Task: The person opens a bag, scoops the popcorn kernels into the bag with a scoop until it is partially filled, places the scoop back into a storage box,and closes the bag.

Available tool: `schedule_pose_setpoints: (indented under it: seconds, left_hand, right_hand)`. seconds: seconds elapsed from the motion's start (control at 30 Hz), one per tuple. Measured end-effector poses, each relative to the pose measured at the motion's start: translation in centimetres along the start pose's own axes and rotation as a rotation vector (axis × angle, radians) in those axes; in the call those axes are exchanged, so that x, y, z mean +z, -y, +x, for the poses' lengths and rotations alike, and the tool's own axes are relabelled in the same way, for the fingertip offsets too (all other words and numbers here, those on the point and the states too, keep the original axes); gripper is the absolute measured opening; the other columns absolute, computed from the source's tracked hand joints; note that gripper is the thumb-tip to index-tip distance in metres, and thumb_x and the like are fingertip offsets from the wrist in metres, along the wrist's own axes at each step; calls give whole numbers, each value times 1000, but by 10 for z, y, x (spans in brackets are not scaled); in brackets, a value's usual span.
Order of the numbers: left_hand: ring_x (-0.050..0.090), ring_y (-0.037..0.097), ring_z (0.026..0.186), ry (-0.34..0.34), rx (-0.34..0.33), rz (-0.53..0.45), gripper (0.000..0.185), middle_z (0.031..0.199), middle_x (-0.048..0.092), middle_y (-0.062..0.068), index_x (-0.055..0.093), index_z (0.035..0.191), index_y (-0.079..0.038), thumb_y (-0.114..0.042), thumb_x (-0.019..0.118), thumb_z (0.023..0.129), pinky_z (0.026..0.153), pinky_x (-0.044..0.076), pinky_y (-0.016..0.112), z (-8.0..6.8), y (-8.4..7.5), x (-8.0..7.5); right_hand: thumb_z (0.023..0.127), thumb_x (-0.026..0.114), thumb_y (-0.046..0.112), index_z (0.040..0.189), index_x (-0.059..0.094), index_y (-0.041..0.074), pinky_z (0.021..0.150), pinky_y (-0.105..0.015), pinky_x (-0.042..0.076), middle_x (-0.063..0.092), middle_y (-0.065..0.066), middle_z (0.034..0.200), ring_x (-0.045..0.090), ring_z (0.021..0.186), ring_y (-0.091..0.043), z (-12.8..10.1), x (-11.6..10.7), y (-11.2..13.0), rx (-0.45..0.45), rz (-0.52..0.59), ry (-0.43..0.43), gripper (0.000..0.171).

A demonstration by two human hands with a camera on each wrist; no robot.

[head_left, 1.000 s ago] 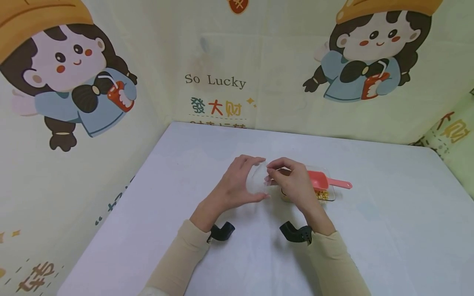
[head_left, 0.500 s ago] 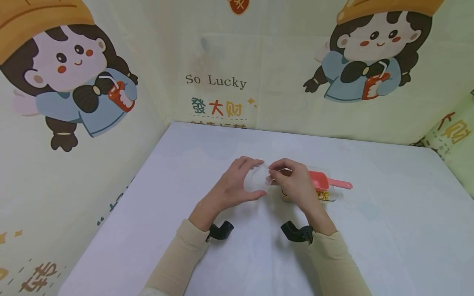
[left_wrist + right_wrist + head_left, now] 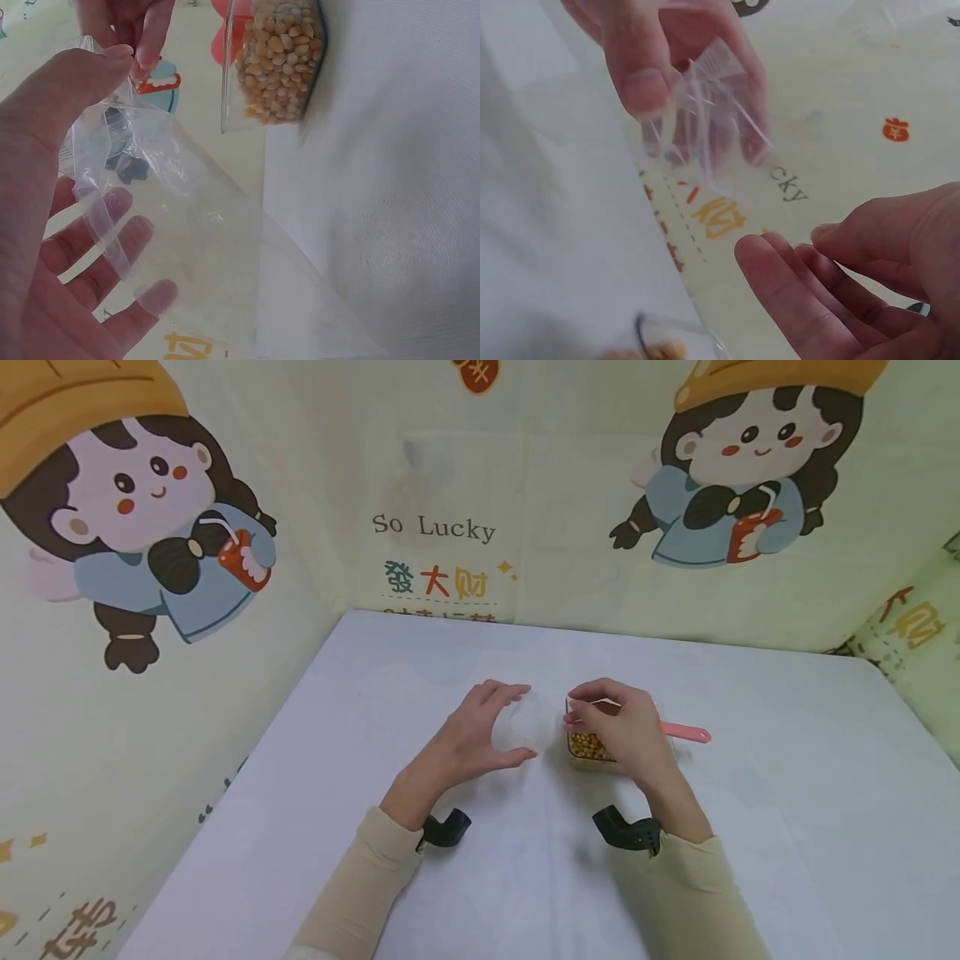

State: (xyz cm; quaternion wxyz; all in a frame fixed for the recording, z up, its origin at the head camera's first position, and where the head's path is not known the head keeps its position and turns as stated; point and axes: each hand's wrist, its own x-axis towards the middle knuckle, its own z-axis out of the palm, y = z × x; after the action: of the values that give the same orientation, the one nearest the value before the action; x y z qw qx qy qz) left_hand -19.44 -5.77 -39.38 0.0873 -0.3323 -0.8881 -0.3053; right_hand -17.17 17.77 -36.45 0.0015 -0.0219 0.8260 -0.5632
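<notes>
My left hand holds a clear plastic zip bag above the table, thumb on the near side and fingers behind it. In the left wrist view the thumb pinches the bag near its strip. My right hand hovers just right of the bag, over a clear container of corn kernels, and holds nothing. In the right wrist view its fingers are loose and apart from the bag. A pink scoop's handle sticks out to the right of the container.
The white table is walled by cartoon-print cloth at the back and on both sides. The kernel container stands close to the right of the bag's mouth.
My right hand has let go of the bag's edge and moved right, over the kernel container. The left hand still holds the bag in about the same place.
</notes>
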Motion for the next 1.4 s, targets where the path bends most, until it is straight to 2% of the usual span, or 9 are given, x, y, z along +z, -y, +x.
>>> schedule_pose_setpoints:
  seconds: [0.1, 0.37, 0.67, 0.83, 1.0, 1.17, 1.27, 1.4]
  left_hand:
    - [50, 15, 118, -2, 1, 2, 79, 130, 52, -1, 46, 144, -18, -39, 84, 77, 98, 52, 34, 0, 0, 0]
    - [52, 16, 117, 1, 14, 10, 78, 127, 54, 1, 48, 143, -17, -38, 83, 77, 97, 51, 34, 0, -1, 1]
    - [50, 17, 118, 20, -24, 6, 79, 128, 55, 0, 48, 144, -18, -40, 83, 77, 97, 51, 35, 1, -1, 6]
    - [50, 17, 118, 24, -23, -8, 78, 129, 54, 0, 47, 144, -19, -39, 83, 77, 97, 51, 35, 1, -1, 10]
    - [50, 16, 118, 28, 0, 16, 79, 129, 54, 0, 46, 145, -19, -40, 83, 78, 98, 51, 34, 8, -2, 11]
    - [50, 16, 118, 20, 32, 15, 79, 129, 55, 1, 47, 144, -18, -40, 83, 78, 98, 50, 35, 17, -4, 11]
    - [50, 17, 118, 19, 25, -4, 78, 128, 55, 1, 47, 144, -18, -40, 83, 78, 97, 51, 35, 20, -5, 11]
    - [50, 18, 118, 34, -6, -8, 78, 128, 54, 1, 47, 144, -18, -40, 82, 78, 98, 51, 36, 21, -5, 13]
  right_hand:
    - [97, 63, 25, 113, 67, 8, 79, -24, 58, 71, -15, 105, 74, 88, -17, -4, -14, 0, -17, -32, -30, 24]
    - [99, 58, 32, 114, 67, 14, 76, -13, 51, 74, -10, 103, 69, 92, -5, -13, -49, 0, -1, -225, -117, 25]
    - [100, 55, 39, 121, 63, 12, 78, -15, 51, 72, -12, 110, 70, 94, -12, -19, -78, -9, 57, -302, -141, 35]
    - [100, 54, 35, 122, 63, 9, 76, -12, 51, 71, -15, 113, 70, 92, -9, -22, -88, -18, 75, -307, -180, 35]
    - [101, 54, 32, 120, 64, 7, 72, -9, 49, 72, -18, 111, 71, 86, -2, -21, -96, -25, 67, -317, -248, 33]
    - [100, 55, 29, 119, 65, 6, 70, -11, 46, 70, -17, 115, 61, 88, 6, -21, -103, -37, 65, -364, -314, 31]
    - [100, 55, 28, 118, 66, 5, 70, -10, 45, 67, -16, 117, 57, 97, -3, -23, -106, -44, 83, -383, -340, 31]
    - [101, 52, 29, 123, 64, 4, 76, -20, 45, 65, -18, 121, 56, 108, -20, -24, -110, -53, 141, -370, -325, 35]
